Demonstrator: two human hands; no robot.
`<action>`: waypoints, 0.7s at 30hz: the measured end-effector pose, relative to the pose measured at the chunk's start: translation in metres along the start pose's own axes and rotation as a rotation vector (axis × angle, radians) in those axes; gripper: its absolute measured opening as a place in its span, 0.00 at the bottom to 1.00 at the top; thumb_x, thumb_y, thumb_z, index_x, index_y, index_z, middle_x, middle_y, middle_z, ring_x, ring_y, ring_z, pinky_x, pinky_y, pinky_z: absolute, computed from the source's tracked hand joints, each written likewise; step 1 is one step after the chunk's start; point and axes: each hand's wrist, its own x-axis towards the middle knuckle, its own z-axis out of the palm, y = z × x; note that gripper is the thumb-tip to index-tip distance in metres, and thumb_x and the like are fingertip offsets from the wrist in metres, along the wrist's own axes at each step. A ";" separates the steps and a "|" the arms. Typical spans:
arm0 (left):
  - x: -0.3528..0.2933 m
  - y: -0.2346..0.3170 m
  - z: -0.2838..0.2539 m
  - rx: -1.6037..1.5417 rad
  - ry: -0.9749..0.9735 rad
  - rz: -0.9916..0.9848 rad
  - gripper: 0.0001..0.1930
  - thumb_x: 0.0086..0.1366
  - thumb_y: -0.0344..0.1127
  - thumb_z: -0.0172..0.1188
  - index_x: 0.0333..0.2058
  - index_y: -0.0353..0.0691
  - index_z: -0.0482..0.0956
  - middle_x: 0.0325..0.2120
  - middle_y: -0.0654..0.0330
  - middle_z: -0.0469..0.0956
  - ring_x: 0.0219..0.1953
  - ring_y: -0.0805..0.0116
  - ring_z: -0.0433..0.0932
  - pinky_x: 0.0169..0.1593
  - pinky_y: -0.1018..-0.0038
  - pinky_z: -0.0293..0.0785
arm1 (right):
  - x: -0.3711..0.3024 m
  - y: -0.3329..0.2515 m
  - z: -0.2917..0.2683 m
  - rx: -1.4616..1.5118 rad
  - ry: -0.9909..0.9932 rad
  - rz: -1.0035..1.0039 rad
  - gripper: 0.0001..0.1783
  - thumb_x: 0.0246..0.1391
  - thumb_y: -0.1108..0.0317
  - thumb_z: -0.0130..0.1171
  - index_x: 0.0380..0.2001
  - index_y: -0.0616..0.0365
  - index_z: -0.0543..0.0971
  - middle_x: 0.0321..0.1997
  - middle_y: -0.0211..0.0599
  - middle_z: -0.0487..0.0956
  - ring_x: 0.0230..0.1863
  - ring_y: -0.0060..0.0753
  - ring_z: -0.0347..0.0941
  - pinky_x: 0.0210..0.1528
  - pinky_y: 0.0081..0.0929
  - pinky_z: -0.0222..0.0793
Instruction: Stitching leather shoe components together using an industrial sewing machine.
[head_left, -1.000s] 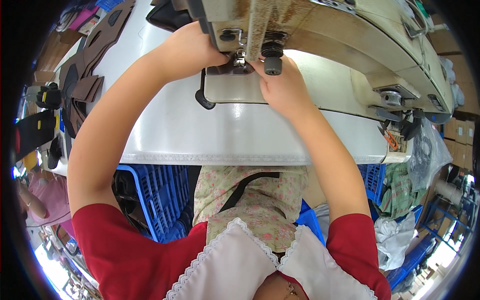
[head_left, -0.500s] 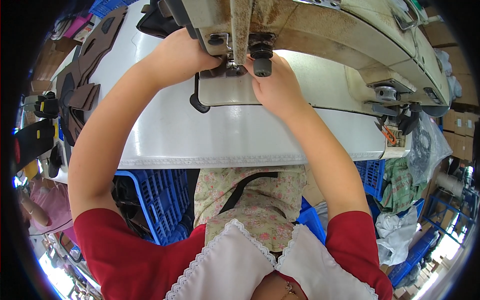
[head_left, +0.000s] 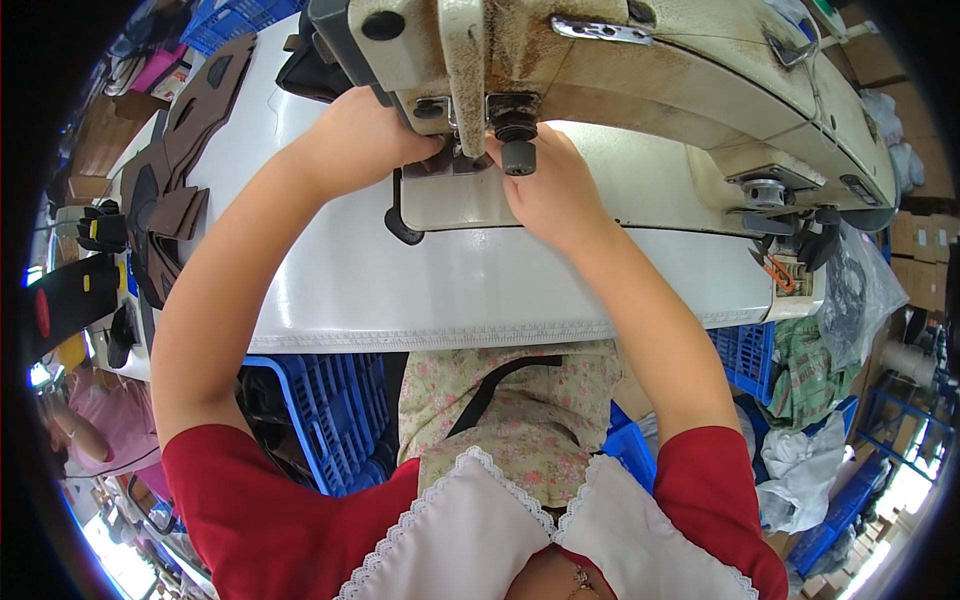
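A worn, cream-coloured sewing machine (head_left: 620, 85) stands over the white table, its presser foot and needle area (head_left: 460, 160) between my two hands. My left hand (head_left: 365, 140) is on the left of the needle, thumb pointing at the foot, with a small dark edge of something beneath it. Most of its fingers are hidden behind the machine head. From the right, my right hand (head_left: 555, 185) reaches in with curled fingers, partly covered by a black knob (head_left: 518, 155). The machine hides what lies between the fingertips.
Brown cut pieces (head_left: 178, 215) lie stacked at the table's left, and a black item (head_left: 310, 72) sits behind my left hand. A black lever (head_left: 402, 228) hangs by the machine bed. Orange-handled snips (head_left: 778, 272) are at right. Blue crates (head_left: 325, 415) stand below the table edge.
The whole view has shifted slightly, so the machine and table appear a little lower. Both hands stay close beside the needle, with little visible movement of their own.
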 end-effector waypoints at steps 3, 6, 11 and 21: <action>-0.002 -0.002 0.003 0.005 -0.005 0.004 0.11 0.50 0.33 0.66 0.34 0.52 0.86 0.37 0.63 0.82 0.41 0.60 0.82 0.41 0.66 0.79 | 0.000 -0.001 0.000 0.006 -0.014 0.009 0.06 0.48 0.73 0.59 0.31 0.62 0.81 0.39 0.33 0.75 0.46 0.36 0.72 0.48 0.35 0.71; 0.004 0.006 -0.002 -0.051 -0.019 -0.081 0.10 0.51 0.34 0.66 0.34 0.52 0.86 0.38 0.63 0.82 0.41 0.60 0.82 0.41 0.66 0.79 | -0.002 0.004 0.001 0.084 -0.027 0.029 0.17 0.50 0.76 0.57 0.45 0.56 0.79 0.43 0.41 0.79 0.45 0.50 0.73 0.47 0.44 0.70; 0.000 0.000 0.001 -0.043 0.009 -0.012 0.08 0.53 0.34 0.66 0.34 0.52 0.87 0.38 0.62 0.81 0.41 0.60 0.82 0.41 0.65 0.79 | -0.001 0.002 -0.001 0.043 -0.056 0.016 0.17 0.49 0.76 0.57 0.45 0.58 0.79 0.40 0.41 0.80 0.44 0.50 0.73 0.46 0.44 0.70; 0.000 0.004 -0.001 -0.035 -0.001 -0.030 0.09 0.52 0.33 0.66 0.34 0.52 0.86 0.37 0.62 0.81 0.41 0.60 0.82 0.41 0.66 0.79 | -0.002 0.001 -0.001 0.054 -0.045 0.014 0.18 0.48 0.77 0.57 0.46 0.58 0.79 0.41 0.41 0.79 0.44 0.49 0.73 0.46 0.44 0.70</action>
